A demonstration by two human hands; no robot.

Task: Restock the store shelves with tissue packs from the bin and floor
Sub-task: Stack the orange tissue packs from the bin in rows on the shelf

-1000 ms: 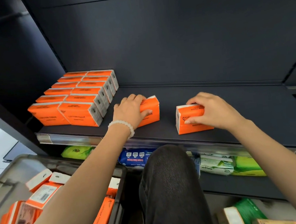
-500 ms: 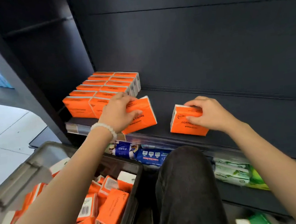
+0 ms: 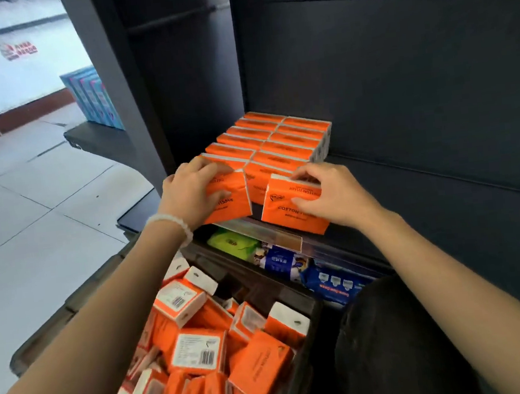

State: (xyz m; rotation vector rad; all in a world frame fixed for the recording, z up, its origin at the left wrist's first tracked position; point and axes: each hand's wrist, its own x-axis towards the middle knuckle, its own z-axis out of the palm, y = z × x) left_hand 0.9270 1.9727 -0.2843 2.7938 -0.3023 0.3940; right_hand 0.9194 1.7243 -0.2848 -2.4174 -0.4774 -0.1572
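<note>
Both packs have come across the shelf [image 3: 414, 212] in the last second, from its middle to the front left corner where the stocked rows [image 3: 278, 140] stand. The left hand [image 3: 188, 194] grips the left pack [image 3: 230, 200], now against the front of the left row. The right hand [image 3: 329, 196] clamps the right pack [image 3: 289, 213] from above, tilted at the front edge just before the right row. I'd say both need only a push home. The bin [image 3: 304, 352] below is heaped with orange packs, so plenty remains.
</note>
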